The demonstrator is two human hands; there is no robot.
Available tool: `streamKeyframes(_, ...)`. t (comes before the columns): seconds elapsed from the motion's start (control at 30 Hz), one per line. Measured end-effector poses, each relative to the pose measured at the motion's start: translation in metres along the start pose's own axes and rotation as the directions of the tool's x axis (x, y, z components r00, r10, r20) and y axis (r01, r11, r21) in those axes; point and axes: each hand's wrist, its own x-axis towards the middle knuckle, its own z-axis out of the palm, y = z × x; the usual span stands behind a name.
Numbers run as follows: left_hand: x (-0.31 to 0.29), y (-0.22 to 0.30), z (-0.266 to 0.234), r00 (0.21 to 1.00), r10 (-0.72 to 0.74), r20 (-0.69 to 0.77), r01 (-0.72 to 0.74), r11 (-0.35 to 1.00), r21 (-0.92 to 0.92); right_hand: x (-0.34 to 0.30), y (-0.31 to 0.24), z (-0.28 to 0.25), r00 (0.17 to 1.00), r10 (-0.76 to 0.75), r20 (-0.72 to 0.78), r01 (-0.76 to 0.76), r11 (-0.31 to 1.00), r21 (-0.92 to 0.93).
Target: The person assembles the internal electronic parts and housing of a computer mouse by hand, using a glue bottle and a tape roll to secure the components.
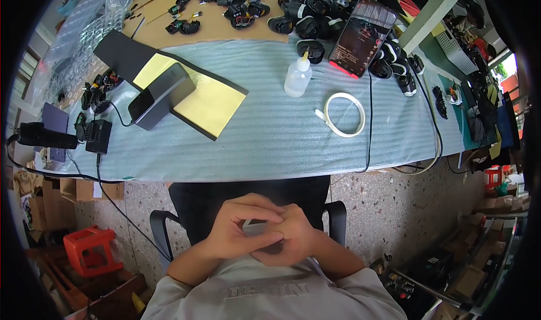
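Both hands meet in front of my shirt, below the table's front edge. My left hand (pixel 239 227) is open, its fingers and thumb curving apart and their tips resting on the right hand. A gap shows between that thumb and the fingers. My right hand (pixel 293 235) is closed, with its fingers curled in and partly hidden; what they hold, if anything, is out of sight. On the table ahead stand a white squeeze bottle (pixel 297 79) with a yellowish tip and a coil of white strap (pixel 360 112). A dark phone-like device (pixel 160 97) leans over a yellow pad (pixel 209 103).
A lit phone (pixel 362 35) stands at the back right among small black shoe-shaped items (pixel 313 27). Wired black parts (pixel 242 13) lie on cardboard. Cables hang over the front edge. A black-handled tool (pixel 45 136) lies at left. Below are a chair armrest (pixel 336 218) and red stool (pixel 93 249).
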Motion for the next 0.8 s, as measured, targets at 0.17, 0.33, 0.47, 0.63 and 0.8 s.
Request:
streamKeyframes(0.17, 0.004, 0.002, 0.001, 0.999, 0.0, 0.032, -0.001, 1.0, 0.026, -0.005, 0.005, -0.005, 0.999, -0.038, -0.008, 0.038, 0.999, 0.007)
streamKeyframes(0.33, -0.001, 0.002, -0.001, 0.989, 0.072, -0.127, -0.066, 0.996, 0.054, -0.003, 0.001, -0.032, 0.996, -0.076, -0.051, 0.078, 0.996, 0.031)
streamKeyframes(0.47, -0.001, -0.005, -0.005, 0.983, 0.108, 0.151, -0.135, 0.974, 0.181, 0.001, -0.001, -0.042, 0.991, -0.098, -0.094, 0.11, 0.986, 0.126)
streamKeyframes(0.63, -0.002, -0.005, -0.003, 0.941, 0.154, 0.302, -0.224, 0.951, 0.213, -0.001, -0.005, -0.028, 1.0, 0.007, -0.023, 0.0, 0.958, 0.286)
streamKeyframes(0.8, -0.001, -0.003, 0.005, 0.979, 0.176, 0.106, -0.183, 0.982, 0.056, 0.003, -0.003, -0.02, 0.996, 0.064, -0.065, -0.047, 0.972, 0.229)
